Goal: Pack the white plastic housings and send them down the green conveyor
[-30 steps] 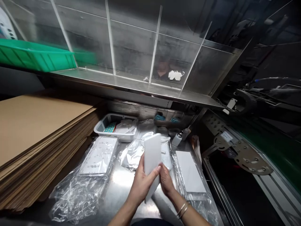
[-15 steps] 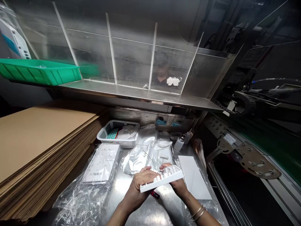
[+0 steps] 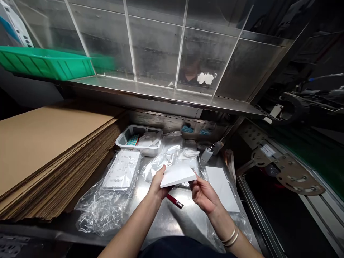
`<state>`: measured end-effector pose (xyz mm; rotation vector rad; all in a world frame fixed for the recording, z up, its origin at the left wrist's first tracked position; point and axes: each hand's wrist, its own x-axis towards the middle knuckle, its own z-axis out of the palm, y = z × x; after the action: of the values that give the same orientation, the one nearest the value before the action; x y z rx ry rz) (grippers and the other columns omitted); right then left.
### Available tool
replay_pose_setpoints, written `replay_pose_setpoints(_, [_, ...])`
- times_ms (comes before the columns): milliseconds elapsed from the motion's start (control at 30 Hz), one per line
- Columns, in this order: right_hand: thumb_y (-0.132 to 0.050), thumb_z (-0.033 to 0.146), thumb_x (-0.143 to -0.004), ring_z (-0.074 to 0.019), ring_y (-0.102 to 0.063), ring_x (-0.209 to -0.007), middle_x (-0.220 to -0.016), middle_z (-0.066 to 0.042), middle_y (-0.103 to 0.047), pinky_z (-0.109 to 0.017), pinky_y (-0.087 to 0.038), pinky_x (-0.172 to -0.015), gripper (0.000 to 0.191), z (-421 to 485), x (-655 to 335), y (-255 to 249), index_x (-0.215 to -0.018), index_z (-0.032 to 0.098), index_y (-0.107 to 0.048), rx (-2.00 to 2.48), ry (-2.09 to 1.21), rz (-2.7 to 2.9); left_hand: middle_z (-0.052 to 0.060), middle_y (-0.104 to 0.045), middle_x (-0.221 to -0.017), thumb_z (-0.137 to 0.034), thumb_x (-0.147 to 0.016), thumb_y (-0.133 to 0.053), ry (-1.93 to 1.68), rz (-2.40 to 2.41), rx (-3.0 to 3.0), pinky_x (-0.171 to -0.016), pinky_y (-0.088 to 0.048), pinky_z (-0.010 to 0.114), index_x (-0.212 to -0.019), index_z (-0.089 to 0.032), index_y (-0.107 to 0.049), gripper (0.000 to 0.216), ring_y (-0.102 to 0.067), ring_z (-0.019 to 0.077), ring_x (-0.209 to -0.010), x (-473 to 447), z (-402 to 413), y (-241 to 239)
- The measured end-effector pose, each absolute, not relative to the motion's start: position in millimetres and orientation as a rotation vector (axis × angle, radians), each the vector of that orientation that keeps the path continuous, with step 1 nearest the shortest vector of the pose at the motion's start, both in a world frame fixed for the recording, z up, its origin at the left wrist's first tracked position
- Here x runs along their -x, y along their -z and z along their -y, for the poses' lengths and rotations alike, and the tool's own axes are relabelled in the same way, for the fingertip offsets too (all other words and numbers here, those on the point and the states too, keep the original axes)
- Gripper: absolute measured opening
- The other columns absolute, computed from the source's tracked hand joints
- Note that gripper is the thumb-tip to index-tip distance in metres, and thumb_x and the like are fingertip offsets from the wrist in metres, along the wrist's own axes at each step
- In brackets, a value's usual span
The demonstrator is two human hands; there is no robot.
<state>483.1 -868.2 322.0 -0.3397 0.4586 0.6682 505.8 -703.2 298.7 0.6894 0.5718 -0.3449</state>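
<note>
A white rectangular plastic part is held up over the metal bench, its smooth face toward me. My left hand is closed on its left end, thumb on the top face. At the right end, the fingers of my right hand pinch the corner; two bangles circle that wrist. Under the part, a red-handled tool with a metal tip lies on the bench, partly covered. A white panel rests on clear plastic to the right. To the left lies a white panel with small holes, in clear wrap.
A tall stack of cardboard sheets stands at the left. Behind are a grey bin, clear bags and a white bottle. A green tray sits on the metal shelf. Conveyor framing borders the right.
The white part has been turned over: its ribbed side faced up before, now its smooth face does. My right hand has shifted to its right corner. More of the red-handled tool shows.
</note>
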Motion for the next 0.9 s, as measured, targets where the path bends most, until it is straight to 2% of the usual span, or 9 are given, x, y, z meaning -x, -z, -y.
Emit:
replay_pose_setpoints(133, [-0.059,0.016,-0.084,-0.0068,-0.062,-0.045,-0.062,0.0,-0.069,-0.01,-0.051,-0.04,0.007,870,-482,-324,-0.089,0.012,-0.06,0.408,-0.644,-0.471,0.004,-0.061,-0.059,-0.041,-0.089,-0.038,0.361,-0.576,-0.742,-0.059,-0.052,0.031,-0.092,-0.009,-0.054,0.036,-0.061,0.0177,-0.055,-507,705,-294])
replay_pose_setpoints(233, [-0.065,0.017,-0.079,-0.0075,-0.062,-0.044,-0.062,0.0,-0.069,-0.011,-0.052,-0.041,0.014,866,-477,-325,-0.09,0.013,-0.058,0.567,-0.578,-0.389,0.006,-0.063,-0.063,-0.044,-0.088,-0.042,0.338,-0.551,-0.862,-0.056,-0.048,0.028,-0.09,-0.008,-0.058,0.04,-0.059,0.0169,-0.056,-504,702,-285])
replay_pose_setpoints(300, [-0.068,0.023,-0.076,-0.0095,-0.061,-0.042,-0.06,0.0,-0.067,-0.015,-0.052,-0.04,0.019,862,-470,-327,-0.089,0.013,-0.057,0.764,-0.509,-0.238,0.008,-0.066,-0.073,-0.045,-0.082,-0.053,0.301,-0.51,-0.974,-0.055,-0.045,0.026,-0.094,-0.009,-0.06,0.039,-0.059,0.0162,-0.06,-497,699,-279])
replay_pose_setpoints(367, [-0.068,0.031,-0.077,-0.0113,-0.06,-0.041,-0.058,0.0,-0.065,-0.018,-0.051,-0.038,0.024,857,-463,-329,-0.087,0.013,-0.054,0.976,-0.451,-0.069,0.01,-0.068,-0.089,-0.047,-0.077,-0.06,0.271,-0.459,-1.069,-0.06,-0.045,0.025,-0.103,-0.012,-0.06,0.044,-0.061,0.0177,-0.071,-488,696,-276])
replay_pose_setpoints(433, [-0.064,0.037,-0.079,-0.0116,-0.059,-0.041,-0.059,-0.001,-0.065,-0.018,-0.048,-0.037,0.028,852,-456,-331,-0.088,0.014,-0.052,1.13,-0.431,0.041,0.012,-0.066,-0.103,-0.052,-0.077,-0.057,0.268,-0.402,-1.12,-0.072,-0.045,0.028,-0.111,-0.014,-0.058,0.051,-0.061,0.0207,-0.088,-478,694,-276])
replay_pose_setpoints(567, [-0.061,0.04,-0.08,-0.0115,-0.061,-0.044,-0.063,-0.001,-0.065,-0.018,-0.046,-0.042,0.029,846,-449,-333,-0.089,0.015,-0.05,1.247,-0.456,0.118,0.014,-0.063,-0.114,-0.06,-0.08,-0.046,0.285,-0.315,-1.139,-0.088,-0.042,0.034,-0.117,-0.016,-0.056,0.058,-0.055,0.0241,-0.106,-465,696,-278])
replay_pose_setpoints(667, [-0.059,0.042,-0.081,-0.0121,-0.061,-0.046,-0.064,-0.001,-0.065,-0.02,-0.046,-0.045,0.03,845,-447,-333,-0.088,0.015,-0.049,1.277,-0.468,0.15,0.013,-0.061,-0.118,-0.062,-0.081,-0.042,0.28,-0.296,-1.137,-0.091,-0.04,0.035,-0.119,-0.017,-0.055,0.06,-0.053,0.0249,-0.111,-462,698,-277])
replay_pose_setpoints(900, [-0.059,0.046,-0.08,-0.0109,-0.058,-0.044,-0.06,0.001,-0.061,-0.02,-0.045,-0.045,0.033,844,-446,-328,-0.089,0.015,-0.049,1.297,-0.464,0.18,0.013,-0.06,-0.119,-0.062,-0.081,-0.041,0.283,-0.278,-1.155,-0.085,-0.042,0.036,-0.124,-0.018,-0.051,0.062,-0.053,0.0264,-0.11,-459,700,-275])
